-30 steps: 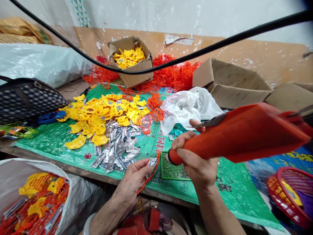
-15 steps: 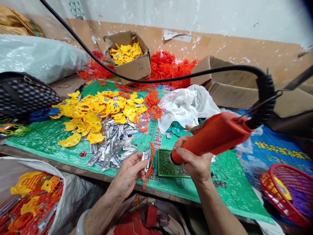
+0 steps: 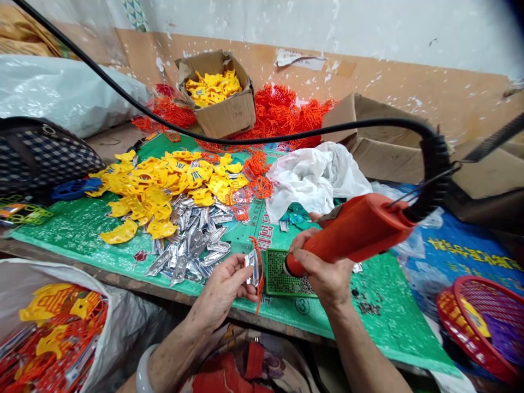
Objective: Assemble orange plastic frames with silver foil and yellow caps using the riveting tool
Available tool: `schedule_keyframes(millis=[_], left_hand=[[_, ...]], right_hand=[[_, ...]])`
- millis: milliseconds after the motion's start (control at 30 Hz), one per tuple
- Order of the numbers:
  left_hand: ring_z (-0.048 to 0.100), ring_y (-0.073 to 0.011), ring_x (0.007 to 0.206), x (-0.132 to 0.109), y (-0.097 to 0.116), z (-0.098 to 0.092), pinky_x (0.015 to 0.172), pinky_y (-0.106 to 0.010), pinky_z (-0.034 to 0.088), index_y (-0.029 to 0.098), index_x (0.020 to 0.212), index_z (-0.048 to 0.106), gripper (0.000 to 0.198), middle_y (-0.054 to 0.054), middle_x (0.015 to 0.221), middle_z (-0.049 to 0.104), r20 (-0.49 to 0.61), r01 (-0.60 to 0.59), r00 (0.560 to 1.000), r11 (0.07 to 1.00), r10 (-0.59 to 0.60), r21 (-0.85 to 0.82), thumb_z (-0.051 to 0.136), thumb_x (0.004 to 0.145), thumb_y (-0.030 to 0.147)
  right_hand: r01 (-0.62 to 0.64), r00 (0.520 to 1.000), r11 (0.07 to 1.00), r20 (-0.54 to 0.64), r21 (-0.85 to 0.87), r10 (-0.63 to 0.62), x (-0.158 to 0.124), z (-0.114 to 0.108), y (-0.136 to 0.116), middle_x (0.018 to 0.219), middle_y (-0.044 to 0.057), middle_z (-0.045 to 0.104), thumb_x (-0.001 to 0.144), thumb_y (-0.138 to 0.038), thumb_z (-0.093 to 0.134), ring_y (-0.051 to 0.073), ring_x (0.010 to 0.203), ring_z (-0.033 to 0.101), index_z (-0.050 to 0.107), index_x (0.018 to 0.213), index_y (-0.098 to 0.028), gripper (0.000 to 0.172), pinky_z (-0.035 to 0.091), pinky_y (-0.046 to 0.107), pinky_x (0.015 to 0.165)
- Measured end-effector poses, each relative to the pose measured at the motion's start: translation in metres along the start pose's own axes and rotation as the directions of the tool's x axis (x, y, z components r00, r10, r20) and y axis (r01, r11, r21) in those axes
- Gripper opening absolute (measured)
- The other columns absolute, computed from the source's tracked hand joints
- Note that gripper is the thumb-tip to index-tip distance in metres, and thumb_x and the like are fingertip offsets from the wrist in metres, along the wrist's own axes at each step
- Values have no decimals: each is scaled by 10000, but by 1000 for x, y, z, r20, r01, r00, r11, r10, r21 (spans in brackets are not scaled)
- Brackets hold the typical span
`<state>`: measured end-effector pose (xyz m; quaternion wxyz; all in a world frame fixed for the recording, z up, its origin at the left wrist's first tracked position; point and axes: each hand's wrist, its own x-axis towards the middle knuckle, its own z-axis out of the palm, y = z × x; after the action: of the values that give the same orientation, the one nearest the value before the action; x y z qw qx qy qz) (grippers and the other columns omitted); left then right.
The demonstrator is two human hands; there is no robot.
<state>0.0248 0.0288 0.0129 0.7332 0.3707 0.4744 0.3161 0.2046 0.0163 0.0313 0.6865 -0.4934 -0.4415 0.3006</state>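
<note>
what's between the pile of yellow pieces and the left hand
A heap of silvery pieces on the green sheet lies between the yellow pile and the left hand, seen in the head view.

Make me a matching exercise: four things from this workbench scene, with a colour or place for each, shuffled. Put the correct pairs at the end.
Things:
1. tool
2. tray
3. basket
4. cable

Colours and places:
A. red, at the far right of the view
B. black, sagging across the view
C. gripped in the right hand
D. green, dotted with small holes

Pairs: 1-C; 2-D; 3-A; 4-B
</note>
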Motion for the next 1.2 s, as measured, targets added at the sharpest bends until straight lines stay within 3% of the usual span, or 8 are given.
schedule_keyframes(millis=[200, 367, 500, 733, 933, 1200], left_hand=[[571, -80, 489, 6, -1, -7, 491, -237, 540, 167, 900, 585, 299, 42, 742, 590, 50, -32, 998, 986, 24, 164, 682, 743, 402], [425, -76, 427, 13, 5, -14, 391, -187, 350, 180, 859, 585, 216, 83, 575, 465, 128, -121, 989, 882, 70, 456, 599, 788, 384], [398, -90, 478, 17, 9, -13, 426, -198, 280, 191, 752, 547, 195, 71, 565, 459, 156, -162, 984, 816, 89, 555, 555, 814, 376], [417, -106, 495, 25, 3, -6, 480, -223, 295, 195, 759, 527, 137, 80, 542, 438, 155, -183, 981, 816, 115, 548, 514, 814, 319], [324, -98, 489, 20, 6, -1, 466, -223, 218, 193, 724, 514, 171, 93, 529, 343, 171, -217, 974, 813, 146, 540, 517, 811, 341], [391, -116, 530, 19, 8, -1, 492, -228, 283, 180, 780, 542, 209, 68, 574, 444, 173, -189, 977, 867, 120, 462, 553, 790, 389]], right_hand=[[8, 1000, 1000, 27, -26, -8, -3, 1, 2, 658, -4, 606, 696, -197, 701, 148, 594, 574, 611, 651, -195, 101, 521, 347, 613], [21, 1000, 999, -4, -28, -21, -5, 1, 1, 680, -11, 620, 677, -186, 722, 150, 612, 585, 623, 695, -204, 102, 521, 345, 615], [-23, 1000, 999, -12, -23, 23, -4, 4, -1, 659, -14, 620, 666, -184, 722, 145, 593, 579, 609, 667, -201, 114, 504, 329, 581], [-17, 998, 991, -61, 130, 25, 9, 3, -23, 643, -38, 627, 633, -149, 733, 146, 590, 589, 623, 768, -212, 185, 505, 341, 623], [-12, 999, 949, 51, 316, -5, 11, 11, -58, 668, -55, 632, 652, -122, 685, 142, 609, 592, 586, 1136, -282, 520, 519, 315, 619], [-118, 983, 953, 170, 278, 72, -4, 29, -49, 716, -51, 612, 681, -172, 712, 154, 632, 582, 519, 1210, -310, 580, 532, 354, 667]])
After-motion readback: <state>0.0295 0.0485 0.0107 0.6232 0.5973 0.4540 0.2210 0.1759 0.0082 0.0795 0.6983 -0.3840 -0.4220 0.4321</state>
